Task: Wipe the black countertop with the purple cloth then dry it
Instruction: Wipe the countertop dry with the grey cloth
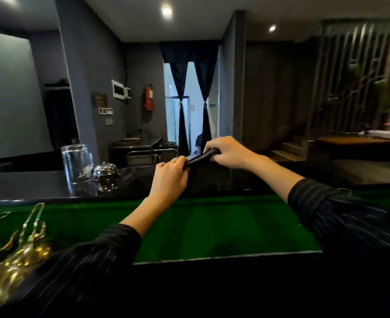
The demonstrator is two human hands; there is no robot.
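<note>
Both my hands are raised over the black countertop (246, 177), gripping a dark cloth (199, 158) twisted into a tight roll between them. My left hand (169, 177) closes on its near left end, my right hand (229, 152) on its far right end. The cloth looks almost black in this dim light; its purple colour does not show. More dark cloth (209, 177) seems to hang below the roll, hard to separate from the counter. Striped dark sleeves cover both forearms.
A clear glass jar (78, 167) and a shiny metal lidded pot (104, 176) stand on the counter at the left. A green surface (212, 226) lies below the counter's near edge. Gold metal pieces (15, 255) sit at the lower left.
</note>
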